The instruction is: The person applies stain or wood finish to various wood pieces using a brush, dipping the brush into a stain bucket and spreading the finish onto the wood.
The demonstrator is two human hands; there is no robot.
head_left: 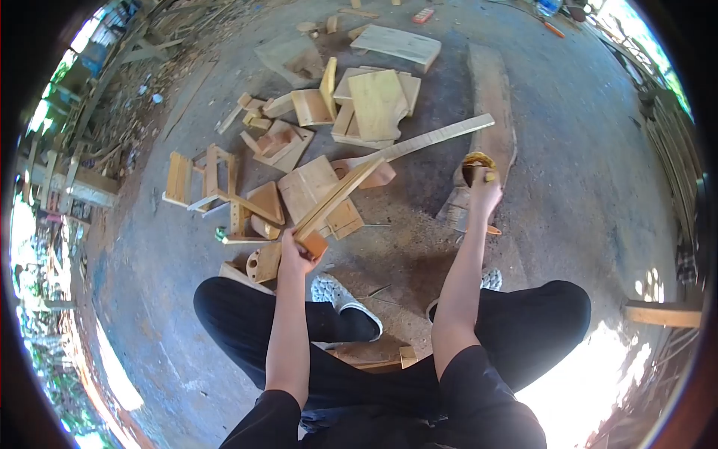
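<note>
Left hand: the left hand (296, 260) is curled round the lower end of a long, narrow, pale wooden piece (340, 196), which slants up and away over other wood; a reddish-brown block-shaped part (313, 245) shows beside the fingers.
Right hand: the right hand (486, 196) has its fingers bent at the rim of a round, yellow-stained container (471, 158) with a dark brown inside; whether they pinch the container or something in it, I cannot tell.
Container: at the near part of a long, weathered brown plank (490, 90) on the grey floor (576, 172).
Below right hand: a small orange handle (493, 230), just beside the plank's near end.
Centre: a pale wooden board with a notched edge (380, 105) atop other boards; a long, flat, pale strip (441, 138) slants near it.
Left side: a slatted, light wooden frame (213, 176).
Near feet: a pale speckled shoe (340, 299).
</note>
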